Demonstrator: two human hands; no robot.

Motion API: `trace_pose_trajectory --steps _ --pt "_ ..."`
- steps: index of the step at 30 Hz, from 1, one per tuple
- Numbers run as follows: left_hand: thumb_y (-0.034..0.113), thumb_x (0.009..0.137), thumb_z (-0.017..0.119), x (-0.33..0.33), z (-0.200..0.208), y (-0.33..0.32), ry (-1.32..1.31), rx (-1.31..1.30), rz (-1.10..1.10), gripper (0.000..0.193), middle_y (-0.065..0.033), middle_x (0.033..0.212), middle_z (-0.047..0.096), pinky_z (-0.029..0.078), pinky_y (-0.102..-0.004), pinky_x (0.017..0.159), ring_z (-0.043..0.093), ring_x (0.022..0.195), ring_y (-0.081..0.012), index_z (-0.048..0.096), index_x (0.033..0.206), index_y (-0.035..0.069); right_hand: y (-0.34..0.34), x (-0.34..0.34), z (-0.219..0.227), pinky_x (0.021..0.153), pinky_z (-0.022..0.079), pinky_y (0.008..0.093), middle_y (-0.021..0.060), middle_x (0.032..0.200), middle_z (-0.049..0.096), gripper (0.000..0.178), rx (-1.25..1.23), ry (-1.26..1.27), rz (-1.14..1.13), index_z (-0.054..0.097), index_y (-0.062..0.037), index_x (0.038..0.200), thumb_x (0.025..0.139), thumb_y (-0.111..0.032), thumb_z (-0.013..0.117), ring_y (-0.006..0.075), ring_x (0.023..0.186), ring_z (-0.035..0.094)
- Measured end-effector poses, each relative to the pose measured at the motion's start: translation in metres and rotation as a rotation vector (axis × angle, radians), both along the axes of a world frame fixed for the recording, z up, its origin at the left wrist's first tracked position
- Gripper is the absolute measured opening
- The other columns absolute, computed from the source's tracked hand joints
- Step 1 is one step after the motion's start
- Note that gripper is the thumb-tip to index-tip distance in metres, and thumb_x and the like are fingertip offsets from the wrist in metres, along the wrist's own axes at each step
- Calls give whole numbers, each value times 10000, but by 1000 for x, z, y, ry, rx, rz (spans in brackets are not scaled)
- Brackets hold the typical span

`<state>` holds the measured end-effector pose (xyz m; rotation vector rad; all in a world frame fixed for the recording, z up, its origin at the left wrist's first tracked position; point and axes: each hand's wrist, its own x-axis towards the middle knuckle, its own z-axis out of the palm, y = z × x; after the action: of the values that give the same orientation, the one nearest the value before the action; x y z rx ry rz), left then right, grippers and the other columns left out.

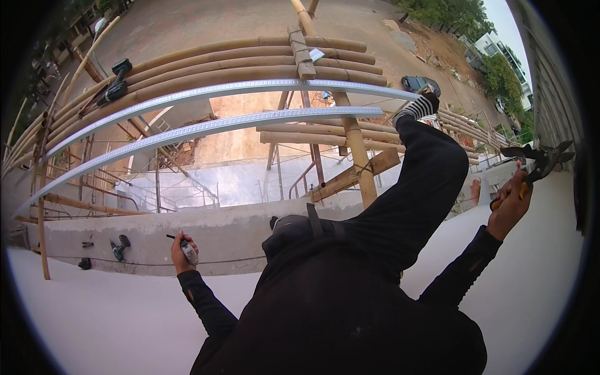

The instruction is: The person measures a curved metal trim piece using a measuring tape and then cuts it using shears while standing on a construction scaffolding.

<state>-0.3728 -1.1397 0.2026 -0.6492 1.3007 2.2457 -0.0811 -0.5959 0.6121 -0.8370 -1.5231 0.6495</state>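
My left hand [179, 257], at the left above the concrete ledge, is closed round a small grey-and-white object [189, 252]. A short black tip sticks out by the fingers; its exact kind is unclear. Raised at the right, my right hand [507, 215] grips tin snips [547, 164] with orange handles and dark jaws spread apart, close to a corrugated wall. Two long silver metal channels [250, 120] lie across in front of me, apart from both hands. My leg in black trousers stretches out, its striped sock [420, 109] by the farther channel's right end.
Bamboo poles [219, 60] form a scaffold beyond the ledge [219, 219], with a drop to ground below. A cordless drill [115, 81] rests on the poles; another drill [120, 247] lies on the ledge. The corrugated wall [553, 81] rises at right.
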Motion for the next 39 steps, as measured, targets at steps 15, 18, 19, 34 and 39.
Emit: trace_pose_trajectory --steps 15,18,19,34,39 --pt "330 937 561 8 45 44 3 -159 -215 305 -28 576 559 455 -270 398 542 429 -146 571 737 100 41 44 -81 441 277 205 -34 606 359 224 -201 136 -91 548 -52 976 945 -260 626 42 465 313" --pt "322 941 552 8 64 55 26 -227 -278 307 -30 555 556 447 -261 392 542 427 -143 566 728 101 42 37 -94 436 275 204 -37 603 352 217 -231 52 -13 552 -51 1008 955 -252 611 37 459 309" --pt "321 940 553 8 68 56 38 -250 -296 307 -31 551 556 446 -259 393 544 427 -144 565 727 100 41 33 -99 439 280 206 -38 601 345 213 -245 21 23 553 -53 1014 959 -252 604 35 459 310" --pt "306 923 593 9 67 48 86 -292 -213 324 -50 599 586 446 -252 440 565 462 -141 616 732 46 -68 -83 -201 377 260 191 -26 636 397 287 -772 -78 793 509 -27 1074 961 -283 569 30 419 324" --pt "316 921 596 -16 54 -5 63 -291 -82 326 -50 598 587 448 -257 442 565 469 -142 606 726 55 -133 -167 -235 386 284 202 9 627 448 337 -1013 -144 1048 520 -40 1068 896 -325 467 61 428 370"
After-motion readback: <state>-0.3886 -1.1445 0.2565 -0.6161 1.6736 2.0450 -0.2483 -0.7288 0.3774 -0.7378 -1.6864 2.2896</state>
